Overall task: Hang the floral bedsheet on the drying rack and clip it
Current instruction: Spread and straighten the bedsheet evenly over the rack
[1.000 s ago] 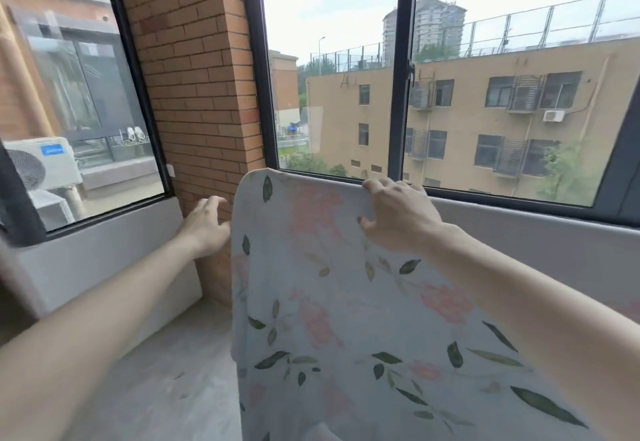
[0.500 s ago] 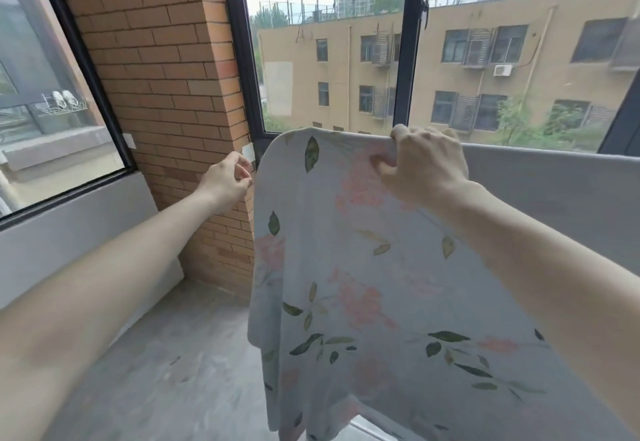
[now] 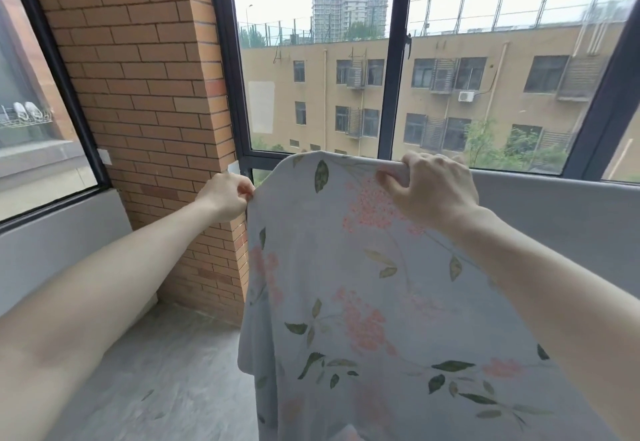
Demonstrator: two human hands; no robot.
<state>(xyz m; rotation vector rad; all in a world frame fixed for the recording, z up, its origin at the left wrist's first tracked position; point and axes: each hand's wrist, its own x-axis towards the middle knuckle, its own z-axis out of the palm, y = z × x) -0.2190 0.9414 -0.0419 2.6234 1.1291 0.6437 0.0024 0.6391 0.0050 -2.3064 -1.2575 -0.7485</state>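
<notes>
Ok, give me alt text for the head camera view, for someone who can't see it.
Two bare arms hold up a floral bedsheet by a balcony window: the right hand grips its top edge, and the left hand pinches its left edge. A brick pillar stands to the left; no clips show.

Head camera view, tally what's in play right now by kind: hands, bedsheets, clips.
Hands: 2, the left hand pinching the floral bedsheet's side edge, the right hand gripping its top edge
Bedsheets: 1
Clips: 0 visible
Total: 3
</notes>
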